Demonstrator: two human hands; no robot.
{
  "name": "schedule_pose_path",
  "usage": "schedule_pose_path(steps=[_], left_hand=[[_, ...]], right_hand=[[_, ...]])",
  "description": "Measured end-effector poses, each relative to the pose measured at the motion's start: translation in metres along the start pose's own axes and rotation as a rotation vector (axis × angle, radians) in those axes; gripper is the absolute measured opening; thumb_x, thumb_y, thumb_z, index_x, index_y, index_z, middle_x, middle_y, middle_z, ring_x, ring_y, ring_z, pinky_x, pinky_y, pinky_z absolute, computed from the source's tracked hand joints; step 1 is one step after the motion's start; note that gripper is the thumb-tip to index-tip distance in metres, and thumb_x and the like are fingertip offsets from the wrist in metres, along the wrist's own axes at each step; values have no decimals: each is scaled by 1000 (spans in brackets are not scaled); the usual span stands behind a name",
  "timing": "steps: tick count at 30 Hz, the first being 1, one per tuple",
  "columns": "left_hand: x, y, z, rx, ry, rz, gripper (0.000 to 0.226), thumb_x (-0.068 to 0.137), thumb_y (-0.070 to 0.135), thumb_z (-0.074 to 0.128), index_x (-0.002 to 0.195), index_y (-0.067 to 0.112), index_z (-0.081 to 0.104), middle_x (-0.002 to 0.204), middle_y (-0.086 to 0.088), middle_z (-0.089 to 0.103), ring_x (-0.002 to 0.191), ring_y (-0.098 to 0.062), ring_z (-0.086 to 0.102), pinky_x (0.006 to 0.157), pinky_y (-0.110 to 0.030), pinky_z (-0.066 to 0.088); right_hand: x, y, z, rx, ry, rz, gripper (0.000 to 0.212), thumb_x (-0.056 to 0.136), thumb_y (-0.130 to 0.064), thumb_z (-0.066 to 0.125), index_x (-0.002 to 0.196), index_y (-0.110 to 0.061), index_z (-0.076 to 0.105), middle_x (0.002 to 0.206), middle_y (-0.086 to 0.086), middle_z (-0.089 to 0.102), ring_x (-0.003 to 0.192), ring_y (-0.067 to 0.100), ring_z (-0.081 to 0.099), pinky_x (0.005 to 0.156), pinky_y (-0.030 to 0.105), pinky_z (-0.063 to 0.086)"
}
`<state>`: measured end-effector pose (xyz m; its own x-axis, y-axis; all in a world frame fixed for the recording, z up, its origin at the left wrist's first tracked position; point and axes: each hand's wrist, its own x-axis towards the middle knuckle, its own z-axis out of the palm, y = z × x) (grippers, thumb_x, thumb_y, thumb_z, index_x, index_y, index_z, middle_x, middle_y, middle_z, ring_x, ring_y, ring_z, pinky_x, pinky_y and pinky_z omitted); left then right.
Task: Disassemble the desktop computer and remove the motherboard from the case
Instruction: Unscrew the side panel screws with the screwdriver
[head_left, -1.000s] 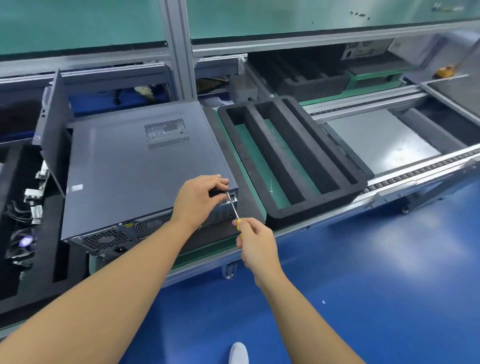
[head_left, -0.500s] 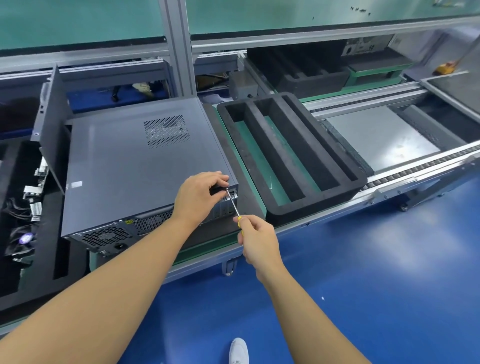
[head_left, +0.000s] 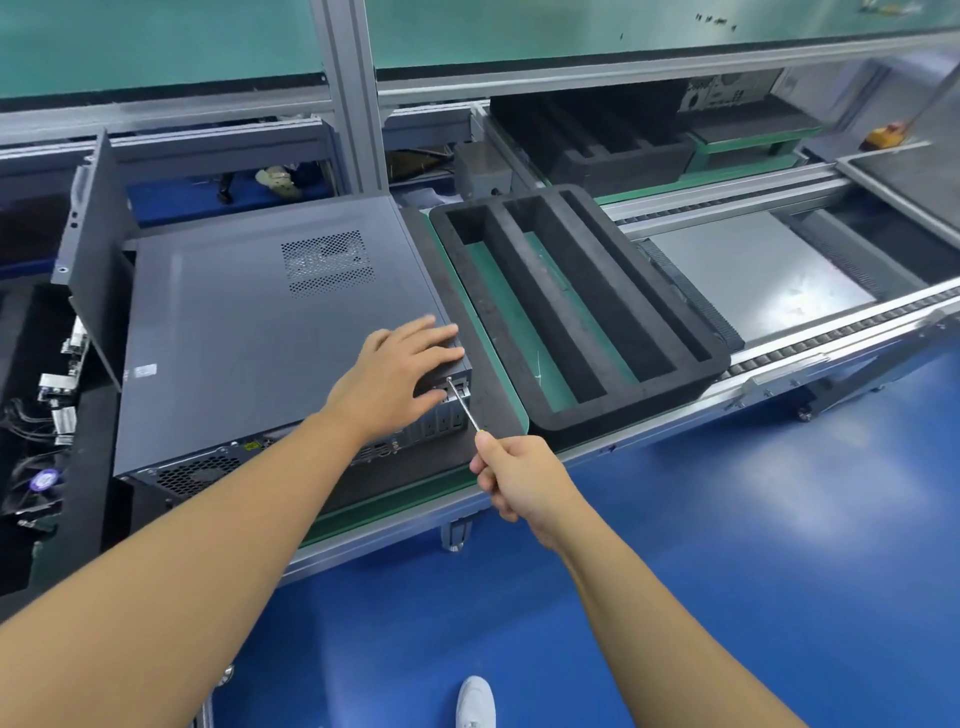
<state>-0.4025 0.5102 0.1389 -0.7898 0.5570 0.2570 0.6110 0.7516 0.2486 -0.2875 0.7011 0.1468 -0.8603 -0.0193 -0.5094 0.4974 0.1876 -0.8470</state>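
On the bench, near its front edge, we see the grey computer case lying flat with its cover on. Our left hand rests on its top at the near right corner, fingers straight and spread. Our right hand curls tight round a screwdriver, tip at the case's rear corner. A white sticker on the cover is too small to read.

Handle of the slim metal-shafted screwdriver buried in right hand; only the shaft and a yellow sliver show. Where its tip seats on the grey metal computer case: too small to tell. Left hand covers the case's near right corner. White shoe cut by bottom edge. Small white sticker unreadable. Orange object blurred.
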Motion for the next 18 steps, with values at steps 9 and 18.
schedule_pose_path(steps=[9,18], left_hand=[[4,-4,6,-67,-106,-21,62,93,30,66,149,29,40,159,10,27,150,-12,18,122,-42,14],[4,-8,2,-197,-91,-50,63,89,30,72,146,30,46,157,12,31,148,-6,21,123,-41,15]], right_hand=[[-7,-8,30,-646,382,-84,46,104,-47,39,75,-13,49,62,-4,46,56,13,45,44,26,26],[-10,-22,12,-141,47,91,26,101,-16,34,86,-6,53,73,5,47,60,18,42,52,27,32]])
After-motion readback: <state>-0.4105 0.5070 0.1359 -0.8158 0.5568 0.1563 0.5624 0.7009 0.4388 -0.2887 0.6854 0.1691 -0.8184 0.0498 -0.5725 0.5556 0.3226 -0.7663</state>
